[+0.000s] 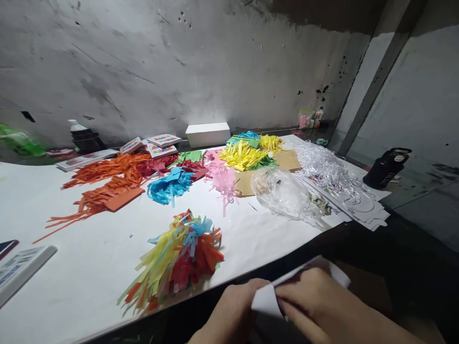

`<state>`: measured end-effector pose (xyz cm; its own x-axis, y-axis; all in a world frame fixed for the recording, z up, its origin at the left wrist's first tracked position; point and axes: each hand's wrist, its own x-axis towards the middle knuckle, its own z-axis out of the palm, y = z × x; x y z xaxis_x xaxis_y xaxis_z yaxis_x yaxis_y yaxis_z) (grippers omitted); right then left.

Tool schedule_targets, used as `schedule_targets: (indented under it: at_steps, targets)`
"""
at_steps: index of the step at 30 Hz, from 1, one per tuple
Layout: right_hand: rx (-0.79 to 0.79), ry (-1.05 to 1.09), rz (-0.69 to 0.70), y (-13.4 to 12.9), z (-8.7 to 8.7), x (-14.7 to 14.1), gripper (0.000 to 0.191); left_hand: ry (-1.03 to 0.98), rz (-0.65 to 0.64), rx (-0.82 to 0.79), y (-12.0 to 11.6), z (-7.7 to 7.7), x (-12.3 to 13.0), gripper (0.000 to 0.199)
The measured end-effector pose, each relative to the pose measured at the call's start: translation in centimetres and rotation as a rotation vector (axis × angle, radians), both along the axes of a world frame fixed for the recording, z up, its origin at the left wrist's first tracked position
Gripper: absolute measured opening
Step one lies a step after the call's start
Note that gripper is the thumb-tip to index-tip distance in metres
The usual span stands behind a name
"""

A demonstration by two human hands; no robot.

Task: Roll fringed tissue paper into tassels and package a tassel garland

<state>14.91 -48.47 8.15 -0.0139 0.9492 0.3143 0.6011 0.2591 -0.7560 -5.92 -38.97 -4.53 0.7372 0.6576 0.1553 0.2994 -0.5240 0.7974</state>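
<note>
Our left hand [234, 306] and right hand [322, 296] grip folded white paper [267, 302]; uneven pulling could tear it, and a stray sideways swing could sweep the multicoloured tassel [188, 258] off the surface [89, 263].

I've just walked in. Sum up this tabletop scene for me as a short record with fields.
Left hand: gripping a folded white sheet
Right hand: gripping the same sheet
Nearest paper bunch: multicolored strips, on the white table covering
Behind it: blue strips, pink strips
Far edge: white box
Right side: black bottle, clear plastic bag
</note>
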Motion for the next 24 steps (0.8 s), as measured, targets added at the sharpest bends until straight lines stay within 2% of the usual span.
schedule_targets:
  at_steps: [2,3,4,5,6,7,8,10,11,13,16,18,21,24]
  targets:
    - [0.212,-0.016,-0.152,-1.2,-0.9,1.6,0.028,-0.02,0.183,-0.039,1.1,0.9,-0.8,0.029]
    - [0.308,0.028,-0.31,-1.9,-1.8,2.1,0.031,-0.052,0.26,-0.061,1.5,1.4,-1.3,0.024]
    - [0.346,0.127,-0.459,-2.4,-3.2,2.3,0.037,-0.095,0.313,-0.083,1.9,1.9,-1.8,0.022]
    - [0.344,0.26,-0.485,-2.9,-4.9,2.2,0.052,-0.143,0.339,-0.105,2.0,2.3,-2.2,0.023]
    - [0.274,0.382,-0.422,-3.2,-6.7,1.6,0.072,-0.185,0.328,-0.127,2.1,2.7,-2.4,0.027]
    - [0.079,0.471,-0.325,-3.2,-8.6,0.7,0.089,-0.216,0.293,-0.152,2.0,3.0,-2.5,0.031]
    - [-0.072,0.556,-0.285,-3.0,-10.4,-0.5,0.093,-0.244,0.256,-0.177,1.9,3.0,-2.5,0.034]
    - [-0.248,0.706,-0.448,-2.2,-13.0,-2.8,0.075,-0.306,0.231,-0.233,1.4,2.6,-1.9,0.042]
    - [-0.262,0.729,-0.487,-1.7,-13.8,-3.7,0.07,-0.349,0.262,-0.252,1.1,2.3,-1.5,0.047]
    - [-0.233,0.717,-0.53,-0.6,-14.2,-4.9,0.063,-0.444,0.412,-0.255,0.5,1.4,-0.7,0.055]
    - [-0.169,0.681,-0.534,0.6,-13.5,-5.3,0.06,-0.49,0.616,-0.202,-0.2,0.6,-0.1,0.054]
    - [-0.15,0.786,-0.535,1.2,-13.0,-5.3,0.061,-0.452,0.662,-0.153,-0.6,0.4,-0.2,0.052]
    - [-0.112,0.962,-0.559,1.8,-12.9,-5.8,0.058,-0.422,0.646,-0.112,-0.9,0.4,-0.7,0.055]
    - [-0.062,0.865,-0.56,2.1,-13.5,-6.5,0.051,-0.522,0.727,-0.142,-0.7,0.3,-1.0,0.058]
